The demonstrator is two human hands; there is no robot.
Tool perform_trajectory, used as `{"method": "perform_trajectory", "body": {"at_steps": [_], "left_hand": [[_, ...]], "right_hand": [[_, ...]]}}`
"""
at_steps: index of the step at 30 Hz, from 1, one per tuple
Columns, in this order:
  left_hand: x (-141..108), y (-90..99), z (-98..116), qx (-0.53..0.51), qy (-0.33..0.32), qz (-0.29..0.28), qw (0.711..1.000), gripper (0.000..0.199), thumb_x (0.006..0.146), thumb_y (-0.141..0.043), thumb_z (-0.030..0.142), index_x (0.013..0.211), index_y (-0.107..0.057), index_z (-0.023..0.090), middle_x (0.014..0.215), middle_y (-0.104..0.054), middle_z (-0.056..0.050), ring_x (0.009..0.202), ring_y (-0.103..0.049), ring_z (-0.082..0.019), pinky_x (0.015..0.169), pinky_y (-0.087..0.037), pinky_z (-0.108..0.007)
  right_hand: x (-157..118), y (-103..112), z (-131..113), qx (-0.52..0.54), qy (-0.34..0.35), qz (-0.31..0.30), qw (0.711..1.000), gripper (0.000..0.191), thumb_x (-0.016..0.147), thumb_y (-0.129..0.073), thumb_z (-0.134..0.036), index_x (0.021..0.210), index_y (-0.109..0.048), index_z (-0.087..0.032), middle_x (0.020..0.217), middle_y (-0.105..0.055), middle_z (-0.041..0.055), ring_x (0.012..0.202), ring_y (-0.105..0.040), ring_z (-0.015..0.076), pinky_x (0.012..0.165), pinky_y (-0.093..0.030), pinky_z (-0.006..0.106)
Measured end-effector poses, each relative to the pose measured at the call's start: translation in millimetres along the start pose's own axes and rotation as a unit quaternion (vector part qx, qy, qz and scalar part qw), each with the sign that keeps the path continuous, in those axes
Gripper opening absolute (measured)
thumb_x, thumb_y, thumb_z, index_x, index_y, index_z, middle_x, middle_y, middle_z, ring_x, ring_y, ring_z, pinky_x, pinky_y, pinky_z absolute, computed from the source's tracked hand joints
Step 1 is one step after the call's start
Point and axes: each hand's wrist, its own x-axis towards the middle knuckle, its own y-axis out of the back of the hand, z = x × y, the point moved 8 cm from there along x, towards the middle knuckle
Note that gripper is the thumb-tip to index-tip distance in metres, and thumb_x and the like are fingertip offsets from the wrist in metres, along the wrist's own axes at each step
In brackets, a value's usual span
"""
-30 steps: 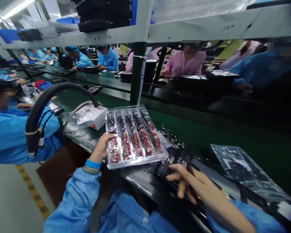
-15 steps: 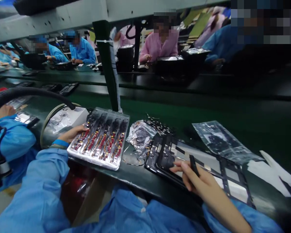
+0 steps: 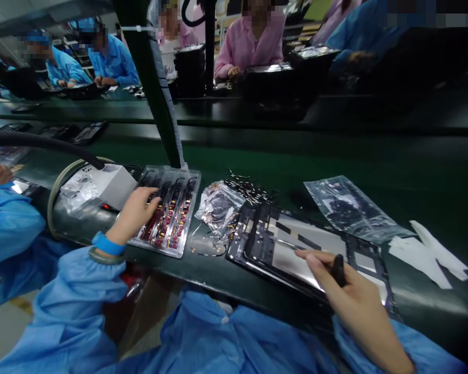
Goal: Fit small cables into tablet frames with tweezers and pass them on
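Observation:
Over a clear plastic tray (image 3: 181, 252) of small red, yellow and black wired parts is my left hand (image 3: 138, 210), its fingers slightly apart above the rows. I see nothing held in it. My right hand (image 3: 345, 283) grips a slim tool (image 3: 286, 243) with a thin metal shaft and a black end. The shaft's tip points at the dark left part of an opened flat device (image 3: 296, 259), which looks like a tablet with silver panels. Another dark flat device (image 3: 237, 246) lies beneath it, mostly covered. My right palm hides part of the tool.
A plastic bag of parts (image 3: 220, 208) and loose black wires (image 3: 251, 192) lie between tray and devices. Rightward are a clear bag (image 3: 351, 208) and white strips (image 3: 421, 259). A white box (image 3: 119, 189) and black hose (image 3: 42, 143) stand left. A green post (image 3: 148, 83) rises behind; co-workers sit nearby.
My left hand has moved from the tray's left edge to above its parts. My right hand has shifted right, and the tool's metal shaft now shows over the device. The camera view has tilted down.

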Motion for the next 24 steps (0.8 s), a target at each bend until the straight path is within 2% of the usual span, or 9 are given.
{"method": "perform_trajectory", "body": {"at_steps": [2, 4, 6, 8, 13, 17, 19, 21, 24], "left_hand": [[-9.5, -29.1, 34.1, 0.018, -0.053, -0.017, 0.998, 0.034, 0.081, -0.058, 0.031, 0.112, -0.06, 0.017, 0.115, -0.06, -0.009, 0.114, -0.05, -0.025, 0.105, -0.033, -0.036], [-11.9, -55.6, 55.3, 0.039, -0.069, -0.018, 0.997, 0.036, 0.08, -0.059, 0.029, 0.113, -0.059, 0.015, 0.113, -0.06, -0.011, 0.113, -0.05, -0.027, 0.104, -0.035, -0.037], [-7.5, -74.1, 63.6, 0.058, -0.057, -0.005, 0.997, 0.037, 0.079, -0.058, 0.023, 0.113, -0.057, 0.009, 0.109, -0.06, -0.016, 0.111, -0.05, -0.03, 0.102, -0.036, -0.043], [-0.2, -83.4, 63.8, 0.066, -0.034, 0.011, 0.997, 0.036, 0.077, -0.056, 0.017, 0.112, -0.057, 0.005, 0.103, -0.061, -0.018, 0.108, -0.052, -0.032, 0.099, -0.038, -0.046], [13.7, -76.6, 56.5, 0.019, 0.014, 0.053, 0.998, 0.038, 0.074, -0.055, 0.016, 0.11, -0.058, 0.005, 0.088, -0.063, -0.015, 0.105, -0.054, -0.033, 0.099, -0.038, -0.047], [15.1, -58.3, 46.0, -0.076, 0.061, 0.091, 0.991, 0.034, 0.071, -0.052, 0.014, 0.103, -0.062, 0.007, 0.071, -0.059, -0.009, 0.103, -0.053, -0.032, 0.104, -0.033, -0.048], [13.0, -51.7, 39.1, -0.141, 0.094, 0.106, 0.98, 0.032, 0.07, -0.052, 0.014, 0.099, -0.063, 0.009, 0.066, -0.056, -0.006, 0.096, -0.056, -0.03, 0.103, -0.034, -0.049], [10.0, -50.6, 36.1, -0.223, 0.121, 0.107, 0.961, 0.028, 0.071, -0.051, 0.016, 0.096, -0.062, 0.012, 0.065, -0.055, -0.003, 0.084, -0.059, -0.024, 0.097, -0.042, -0.045], [6.4, -60.4, 45.6, -0.345, 0.138, 0.085, 0.925, 0.016, 0.074, -0.05, 0.018, 0.086, -0.059, 0.015, 0.068, -0.057, -0.002, 0.071, -0.06, -0.015, 0.084, -0.051, -0.036]], "right_hand": [[-1.7, -0.8, 4.7, -0.012, 0.002, 0.0, 1.0, 0.037, 0.073, -0.054, -0.06, 0.08, -0.068, -0.026, 0.092, -0.072, 0.0065, 0.089, -0.065, 0.0299, 0.08, -0.051, 0.039], [-3.5, -3.4, 5.7, -0.016, 0.019, -0.004, 1.0, 0.038, 0.075, -0.053, -0.059, 0.079, -0.069, -0.025, 0.089, -0.072, 0.0055, 0.086, -0.066, 0.0283, 0.077, -0.053, 0.036], [-5.5, -3.2, 5.6, -0.017, 0.047, -0.001, 0.999, 0.038, 0.077, -0.053, -0.058, 0.079, -0.069, -0.023, 0.086, -0.072, 0.0046, 0.084, -0.066, 0.0266, 0.076, -0.053, 0.033], [-7.5, 0.7, 6.7, -0.019, 0.076, 0.012, 0.997, 0.038, 0.08, -0.052, -0.055, 0.078, -0.069, -0.022, 0.083, -0.072, 0.0037, 0.081, -0.067, 0.0244, 0.073, -0.053, 0.031], [-10.0, 21.8, 9.3, -0.052, 0.164, 0.075, 0.982, 0.027, 0.088, -0.05, -0.042, 0.082, -0.067, -0.022, 0.083, -0.071, 0.0025, 0.078, -0.067, 0.0196, 0.07, -0.053, 0.026], [-5.4, 48.0, 5.8, -0.129, 0.248, 0.151, 0.948, 0.022, 0.089, -0.047, -0.035, 0.089, -0.064, -0.021, 0.09, -0.07, 0.0062, 0.084, -0.066, 0.0207, 0.077, -0.05, 0.03], [5.0, 68.0, 16.6, -0.171, 0.211, 0.199, 0.942, 0.028, 0.087, -0.044, -0.039, 0.089, -0.064, -0.019, 0.091, -0.069, 0.0098, 0.086, -0.065, 0.0244, 0.076, -0.049, 0.034], [20.6, 89.3, 42.8, -0.2, 0.093, 0.228, 0.948, 0.039, 0.083, -0.043, -0.049, 0.091, -0.064, -0.017, 0.093, -0.068, 0.0139, 0.087, -0.063, 0.0306, 0.074, -0.048, 0.041], [41.1, 100.6, 93.7, -0.161, -0.092, 0.172, 0.968, 0.05, 0.071, -0.049, -0.06, 0.09, -0.066, -0.016, 0.082, -0.068, 0.0153, 0.079, -0.062, 0.0357, 0.069, -0.047, 0.047]]}}
